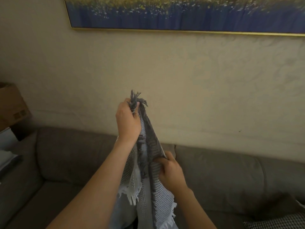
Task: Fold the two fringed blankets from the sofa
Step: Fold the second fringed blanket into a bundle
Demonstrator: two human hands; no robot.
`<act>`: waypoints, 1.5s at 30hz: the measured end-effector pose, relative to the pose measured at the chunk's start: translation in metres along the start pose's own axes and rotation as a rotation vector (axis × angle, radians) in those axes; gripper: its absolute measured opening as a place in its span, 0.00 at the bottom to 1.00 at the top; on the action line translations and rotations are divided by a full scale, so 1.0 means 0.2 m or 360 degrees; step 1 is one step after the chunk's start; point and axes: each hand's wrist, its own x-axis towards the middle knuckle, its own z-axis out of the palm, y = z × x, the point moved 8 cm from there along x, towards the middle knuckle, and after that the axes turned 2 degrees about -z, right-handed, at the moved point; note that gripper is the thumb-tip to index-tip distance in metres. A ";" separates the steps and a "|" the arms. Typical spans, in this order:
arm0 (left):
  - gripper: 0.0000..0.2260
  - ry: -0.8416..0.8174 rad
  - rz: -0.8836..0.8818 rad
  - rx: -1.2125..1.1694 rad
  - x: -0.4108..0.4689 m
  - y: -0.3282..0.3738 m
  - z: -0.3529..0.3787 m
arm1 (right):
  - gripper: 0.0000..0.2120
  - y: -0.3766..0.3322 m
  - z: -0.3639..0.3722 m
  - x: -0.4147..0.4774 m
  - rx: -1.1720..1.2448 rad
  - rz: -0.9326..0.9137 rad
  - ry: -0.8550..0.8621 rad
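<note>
A grey and white woven blanket (149,192) with fringed edges hangs bunched in front of me, over the grey sofa (69,156). My left hand (127,120) grips its top corner, held high, with a tuft of dark fringe sticking up above the fingers. Lower and to the right, my right hand (171,172) pinches a fold of the same blanket along its edge. White fringe dangles below both hands. A second blanket is not clearly in view; a checked black and white fabric (277,222) lies at the bottom right corner.
Behind the sofa is a beige patterned wall with a large gold-framed blue and yellow painting (181,14). A cardboard box (11,106) stands at the far left, with pale objects (8,156) beside the sofa's left arm.
</note>
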 end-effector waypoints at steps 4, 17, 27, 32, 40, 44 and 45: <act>0.03 0.0030 -0.0081 0.0030 -0.01 -0.04 -0.01 | 0.07 -0.14 0.08 0.00 0.0334 -0.0067 -0.0255; 0.05 0.0163 -0.0298 0.0156 -0.02 -0.14 -0.10 | 0.24 0.12 0.06 -0.08 0.0690 0.0426 -0.0041; 0.07 0.0145 -0.0384 0.0111 -0.09 -0.13 -0.11 | 0.18 0.25 -0.03 -0.04 0.0467 0.0366 -0.0188; 0.09 0.0144 -0.0403 0.0157 -0.10 -0.14 -0.12 | 0.19 0.23 -0.05 -0.03 0.0389 0.0245 -0.0305; 0.07 0.0152 -0.0390 0.0162 -0.11 -0.14 -0.12 | 0.20 0.22 0.03 -0.06 0.0305 0.0199 -0.0571; 0.07 0.0143 -0.0406 0.0164 -0.11 -0.14 -0.11 | 0.13 0.19 0.12 -0.12 0.0401 0.0250 -0.0550; 0.07 0.0150 -0.0407 0.0167 -0.11 -0.14 -0.11 | 0.13 0.18 0.14 -0.12 0.0413 0.0252 -0.0525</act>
